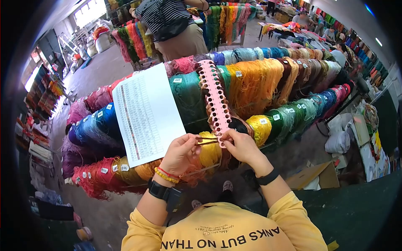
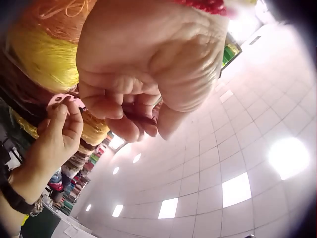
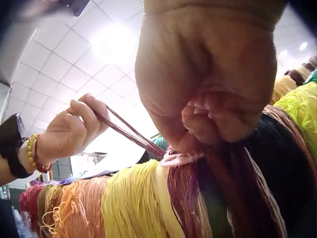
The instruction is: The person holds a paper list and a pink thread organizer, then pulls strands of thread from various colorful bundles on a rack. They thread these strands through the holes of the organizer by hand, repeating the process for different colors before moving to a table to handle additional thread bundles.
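Observation:
A long pink card (image 1: 214,97) with holes along both edges lies over the hanging skeins, dark threads looped through many of its holes. My right hand (image 1: 243,147) pinches the card's near end between thumb and fingers. To its left, my left hand (image 1: 181,154) holds a loop of dark reddish-brown thread (image 3: 131,136), which stretches taut to the card's end hole in the right wrist view. From the left wrist, the curled fingers of the left hand (image 2: 148,74) hide most of the thread.
A printed chart sheet (image 1: 146,113) rests on the skeins left of the card. Labelled yellow skeins (image 1: 260,127), blue skeins (image 1: 94,127) and orange skeins (image 1: 253,85) hang on rails in front of me. Another person (image 1: 176,29) stands beyond. A cardboard box (image 1: 314,175) sits on the floor at right.

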`<move>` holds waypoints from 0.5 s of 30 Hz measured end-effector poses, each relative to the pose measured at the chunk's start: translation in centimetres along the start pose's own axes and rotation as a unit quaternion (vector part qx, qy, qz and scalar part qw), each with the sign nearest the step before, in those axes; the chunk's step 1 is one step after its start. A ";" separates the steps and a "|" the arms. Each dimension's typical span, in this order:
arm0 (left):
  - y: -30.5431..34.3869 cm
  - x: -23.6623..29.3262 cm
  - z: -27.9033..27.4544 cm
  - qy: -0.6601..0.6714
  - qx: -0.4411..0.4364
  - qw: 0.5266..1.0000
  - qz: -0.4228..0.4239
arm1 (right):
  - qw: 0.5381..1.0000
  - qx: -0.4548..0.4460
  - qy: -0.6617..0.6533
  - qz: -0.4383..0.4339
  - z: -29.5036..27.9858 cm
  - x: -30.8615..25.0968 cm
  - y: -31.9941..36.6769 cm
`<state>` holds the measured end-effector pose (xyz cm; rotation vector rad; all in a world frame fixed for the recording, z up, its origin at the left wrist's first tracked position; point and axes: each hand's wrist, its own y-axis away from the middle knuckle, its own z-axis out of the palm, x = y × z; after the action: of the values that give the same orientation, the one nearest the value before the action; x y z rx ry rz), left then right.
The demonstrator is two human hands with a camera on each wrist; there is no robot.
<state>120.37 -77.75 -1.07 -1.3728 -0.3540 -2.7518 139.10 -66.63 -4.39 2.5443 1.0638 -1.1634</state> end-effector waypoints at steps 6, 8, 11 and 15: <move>0.6 -1.0 -0.1 0.008 -0.234 0.966 -0.107 | 0.962 0.102 -0.247 0.061 1.6 1.6 0.3; 0.3 -1.9 1.7 -0.028 -0.145 0.981 -0.126 | 0.959 0.105 -0.262 0.023 1.2 0.0 0.9; -1.1 -3.8 0.6 0.073 -0.139 0.978 -0.136 | 0.981 -0.003 -0.176 -0.085 -0.1 -3.9 3.4; -1.7 -4.2 0.6 0.004 -0.097 0.989 -0.109 | 0.980 0.172 -0.100 -0.021 -0.1 -1.9 2.3</move>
<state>123.18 -76.26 -4.38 -1.4447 -0.2564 -3.0405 139.86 -69.28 -3.33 2.5815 0.9404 -1.7053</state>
